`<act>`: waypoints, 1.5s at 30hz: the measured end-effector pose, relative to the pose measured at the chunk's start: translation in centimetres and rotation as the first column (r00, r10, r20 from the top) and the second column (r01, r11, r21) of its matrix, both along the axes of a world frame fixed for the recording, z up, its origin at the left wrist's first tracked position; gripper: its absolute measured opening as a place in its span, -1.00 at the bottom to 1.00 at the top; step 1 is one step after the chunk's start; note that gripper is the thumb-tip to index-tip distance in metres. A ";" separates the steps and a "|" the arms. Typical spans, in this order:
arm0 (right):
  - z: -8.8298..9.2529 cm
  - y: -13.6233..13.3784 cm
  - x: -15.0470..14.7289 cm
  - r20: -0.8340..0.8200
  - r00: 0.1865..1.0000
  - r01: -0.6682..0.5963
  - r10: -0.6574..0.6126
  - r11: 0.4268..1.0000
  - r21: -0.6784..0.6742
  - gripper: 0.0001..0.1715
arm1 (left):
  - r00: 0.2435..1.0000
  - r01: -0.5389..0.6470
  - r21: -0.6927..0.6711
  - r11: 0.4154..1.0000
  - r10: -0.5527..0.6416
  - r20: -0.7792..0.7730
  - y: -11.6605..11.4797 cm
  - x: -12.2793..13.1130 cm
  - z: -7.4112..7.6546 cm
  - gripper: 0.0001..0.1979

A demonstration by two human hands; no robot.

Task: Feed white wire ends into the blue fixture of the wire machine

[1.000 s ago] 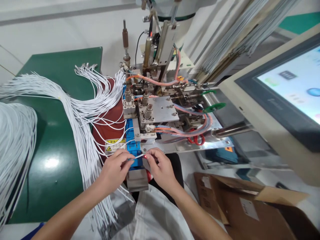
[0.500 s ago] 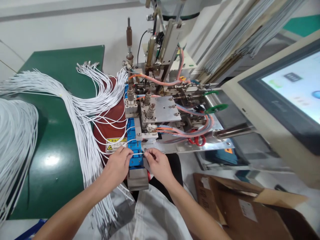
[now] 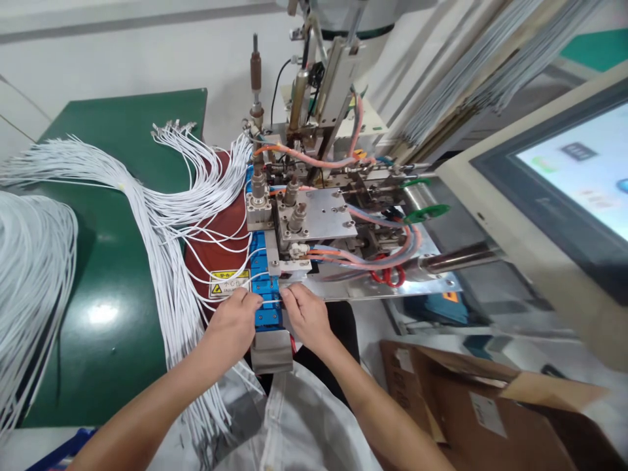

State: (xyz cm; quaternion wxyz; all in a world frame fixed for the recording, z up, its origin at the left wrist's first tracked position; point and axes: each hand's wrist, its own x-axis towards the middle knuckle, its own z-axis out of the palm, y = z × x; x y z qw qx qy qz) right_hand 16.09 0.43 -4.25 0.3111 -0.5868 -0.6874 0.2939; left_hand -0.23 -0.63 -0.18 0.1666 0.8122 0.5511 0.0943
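Grip: left hand [image 3: 236, 320] and right hand [image 3: 308, 317] pinch a white wire [image 3: 271, 301], its short span between the fingertips passing over the blue blocks [image 3: 267, 318]. Wire judged light and limp, springier when held short, jacket perhaps slightly slick; best held near its end, either side of the blocks. Appearance: thin, plain white, straight between the hands, tip hidden by the right hand.

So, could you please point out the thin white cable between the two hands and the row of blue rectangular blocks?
Thin white cable [image 3: 271, 301]: head view, its uncovered stretch.
Row of blue rectangular blocks [image 3: 266, 287]: head view, a middle block.
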 end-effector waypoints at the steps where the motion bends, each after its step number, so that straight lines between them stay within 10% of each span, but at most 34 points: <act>1: -0.3 0.0 -0.2 -0.021 1.000 0.022 -0.022 1.000 0.004 -0.62 | 1.000 -0.002 0.004 1.000 0.002 -0.006 -0.1 0.0 0.0 -0.76; 14: -0.8 0.2 0.9 -0.412 0.858 0.232 -0.308 0.946 -0.224 -0.56 | 0.970 0.218 0.207 0.954 -0.189 -0.152 -1.1 -1.3 0.9 -0.73; 21: -0.4 -0.1 2.3 -0.580 0.695 0.295 -0.426 0.904 -0.310 -0.48 | 0.930 0.345 -0.236 0.908 -0.364 -0.044 -3.2 -4.4 3.4 -0.92; 30: 0.0 -1.3 2.7 -0.596 0.697 0.268 -0.399 0.916 -0.299 -0.52 | 0.906 0.391 -0.307 0.868 -0.422 -0.038 -2.1 -3.6 3.8 -0.81; 38: 1.2 -2.5 3.0 -0.597 0.736 0.229 -0.319 0.947 -0.223 -0.56 | 0.950 0.313 -0.334 0.889 -0.292 0.112 -1.8 -3.9 3.4 -0.85; 45: 3.6 -3.6 1.8 -0.487 0.872 -0.038 0.044 0.999 0.023 -0.83 | 0.951 0.023 -0.153 0.988 0.025 0.307 -1.8 -2.1 2.5 -0.85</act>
